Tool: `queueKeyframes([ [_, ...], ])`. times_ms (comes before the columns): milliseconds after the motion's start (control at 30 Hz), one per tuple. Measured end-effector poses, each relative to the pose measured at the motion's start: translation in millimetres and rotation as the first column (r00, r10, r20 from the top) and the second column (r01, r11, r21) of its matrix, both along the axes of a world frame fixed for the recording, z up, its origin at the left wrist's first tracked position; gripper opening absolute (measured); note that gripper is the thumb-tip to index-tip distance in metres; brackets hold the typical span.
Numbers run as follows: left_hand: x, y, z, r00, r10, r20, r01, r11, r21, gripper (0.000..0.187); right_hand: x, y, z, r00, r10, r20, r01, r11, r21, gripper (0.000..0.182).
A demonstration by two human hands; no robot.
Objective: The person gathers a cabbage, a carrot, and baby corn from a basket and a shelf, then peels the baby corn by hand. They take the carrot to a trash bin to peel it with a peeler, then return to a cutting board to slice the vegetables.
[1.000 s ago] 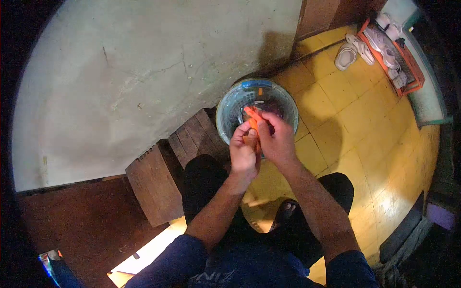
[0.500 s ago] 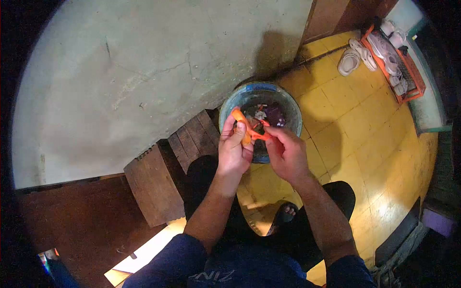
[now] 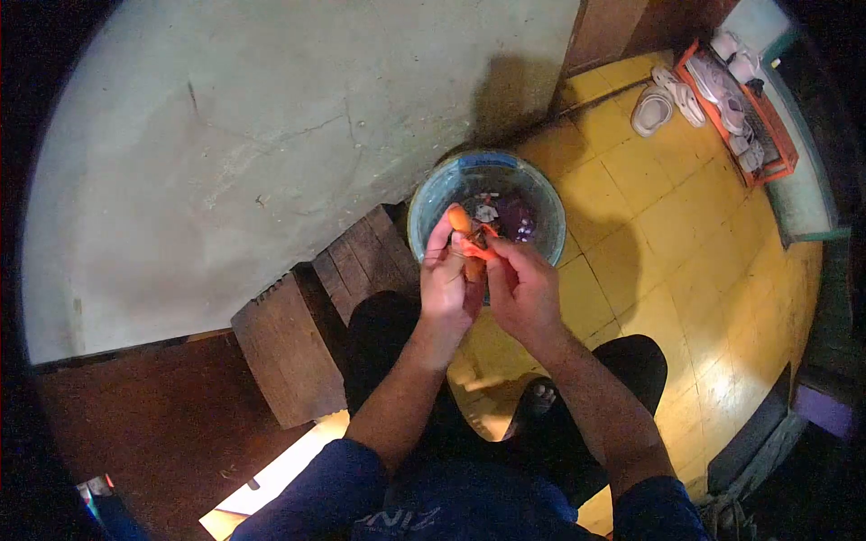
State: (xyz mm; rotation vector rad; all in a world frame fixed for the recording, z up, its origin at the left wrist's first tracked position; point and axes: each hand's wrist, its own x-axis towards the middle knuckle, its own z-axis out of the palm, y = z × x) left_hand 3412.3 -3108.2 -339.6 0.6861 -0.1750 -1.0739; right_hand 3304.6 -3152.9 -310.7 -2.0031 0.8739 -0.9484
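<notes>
My left hand (image 3: 446, 287) is closed around a carrot (image 3: 459, 219), whose rounded orange end points up and away from me. In my right hand (image 3: 527, 288) is a red-orange peeler (image 3: 480, 250), gripped between thumb and fingers. The peeler's head lies against or just over the carrot; the exact contact is too small to make out. Both hands are over the near side of a round blue-green bucket (image 3: 418, 215), which has pale scraps and a dark purple piece inside.
A pale cracked wall (image 3: 225, 180) rises at the left, with low wooden steps (image 3: 289, 347) beside it. Yellow tiles (image 3: 649, 225) cover the floor. An orange shoe rack (image 3: 776, 135) stands far right, with pale clogs (image 3: 653, 111) next to it.
The carrot has tilted, so its end now points more away from me. My right hand with the peeler has moved slightly left, nearer my left hand.
</notes>
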Motion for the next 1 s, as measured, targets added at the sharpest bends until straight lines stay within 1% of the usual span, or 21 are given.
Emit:
queueKeyframes([
  [100, -4.9, 2.7, 2.1, 0.999, 0.014, 0.049, -0.015, 0.999, 0.031, 0.034, 6.9, 1.3, -0.6, 0.999, -0.024, 0.038, 0.026, 0.998, -0.054, 0.020],
  [200, -17.1, 2.0, 4.6, 0.998, 0.059, -0.028, -0.056, 0.995, 0.087, 0.033, 10.1, -5.4, 0.9, 0.994, -0.074, 0.076, 0.073, 0.997, 0.016, 0.019],
  [267, -16.1, 1.2, 6.6, 0.997, 0.032, 0.071, -0.037, 0.998, 0.060, 0.032, 8.5, -11.0, -4.2, 0.997, -0.056, 0.060, 0.051, 0.996, 0.077, 0.018],
  [300, -17.1, 2.1, 0.8, 0.997, 0.031, 0.070, -0.035, 0.998, 0.061, 0.032, 8.4, -13.7, -4.9, 0.997, -0.057, 0.059, 0.052, 0.996, 0.078, 0.018],
  [333, -18.2, 3.5, -7.9, 0.963, -0.024, 0.270, -0.013, 0.991, 0.134, 0.031, 8.4, -16.5, -5.6, 0.994, -0.096, 0.054, 0.089, 0.987, 0.133, 0.019],
  [367, -19.9, 4.6, -14.9, 0.887, -0.090, 0.454, -0.008, 0.978, 0.209, 0.030, 8.2, -19.8, -6.1, 0.990, -0.134, 0.047, 0.123, 0.975, 0.187, 0.020],
  [400, -22.5, 3.4, -12.6, 0.887, -0.091, 0.452, -0.006, 0.978, 0.209, 0.030, 6.8, -25.4, -3.7, 0.990, -0.135, 0.045, 0.124, 0.975, 0.187, 0.020],
  [433, -26.2, 2.0, -10.2, 0.921, -0.094, 0.377, 0.000, 0.970, 0.243, 0.029, 3.2, -32.0, 0.3, 0.992, -0.120, 0.040, 0.088, 0.881, 0.465, 0.022],
  [467, -29.1, 0.8, -7.4, 0.949, -0.098, 0.300, 0.011, 0.961, 0.277, 0.029, -0.1, -36.3, 5.7, 0.993, -0.108, 0.042, 0.048, 0.710, 0.702, 0.023],
  [500, -25.5, -2.7, 3.7, 0.982, -0.069, 0.176, 0.039, 0.984, 0.172, 0.030, -0.6, -37.2, 14.5, 0.981, -0.160, 0.108, -0.013, 0.503, 0.864, 0.029],
  [533, -19.6, -2.7, 4.9, 0.982, -0.070, 0.178, 0.039, 0.985, 0.170, 0.030, -2.2, -37.3, 3.1, 0.981, -0.160, 0.111, -0.015, 0.504, 0.864, 0.029],
  [567, -12.1, -2.1, 6.3, 0.991, -0.045, 0.126, 0.023, 0.984, 0.175, 0.031, -4.1, -37.7, -18.6, 0.992, -0.128, -0.006, 0.094, 0.697, 0.710, 0.033],
  [600, -4.9, -1.3, 7.5, 0.997, -0.019, 0.073, 0.005, 0.983, 0.183, 0.031, -2.8, -37.4, -21.4, 0.984, -0.125, -0.126, 0.172, 0.848, 0.501, 0.038],
  [633, 1.0, -1.4, 9.0, 0.999, -0.028, 0.021, 0.023, 0.981, 0.193, 0.035, -4.9, -35.3, -23.0, 0.985, -0.121, -0.123, 0.167, 0.849, 0.501, 0.038],
  [700, 9.2, -0.6, 8.1, 0.999, -0.046, 0.008, 0.044, 0.985, 0.169, 0.035, -10.9, -29.4, -18.2, 0.973, -0.157, -0.170, 0.180, 0.975, 0.130, 0.044],
  [733, 10.5, -0.8, 7.3, 0.998, -0.070, -0.009, 0.071, 0.987, 0.145, 0.036, -11.5, -28.6, -12.6, 0.972, -0.156, -0.173, 0.180, 0.975, 0.129, 0.044],
  [800, 10.1, -1.1, 7.8, 0.998, -0.068, -0.006, 0.069, 0.988, 0.137, 0.038, -12.3, -26.8, 0.3, 0.997, -0.077, -0.025, 0.081, 0.968, 0.239, 0.037],
  [833, 10.4, -1.4, 9.8, 0.998, -0.068, 0.005, 0.066, 0.989, 0.129, 0.039, -13.9, -25.0, 8.6, 0.997, -0.073, -0.026, 0.077, 0.968, 0.239, 0.037],
  [900, 7.7, -2.3, 15.7, 0.999, -0.032, 0.008, 0.031, 0.995, 0.098, 0.040, -16.6, -19.1, 20.7, 0.998, 0.063, -0.020, -0.055, 0.955, 0.290, 0.029],
  [933, 6.6, -2.5, 17.2, 1.000, -0.003, 0.009, 0.002, 0.998, 0.068, 0.042, -16.4, -16.2, 20.2, 0.998, 0.065, -0.019, -0.057, 0.955, 0.290, 0.029],
  [1000, 7.2, -2.8, 15.6, 1.000, 0.009, 0.016, -0.010, 0.997, 0.072, 0.043, -15.2, -10.6, 18.1, 0.993, 0.111, -0.040, -0.108, 0.991, 0.080, 0.023],
])
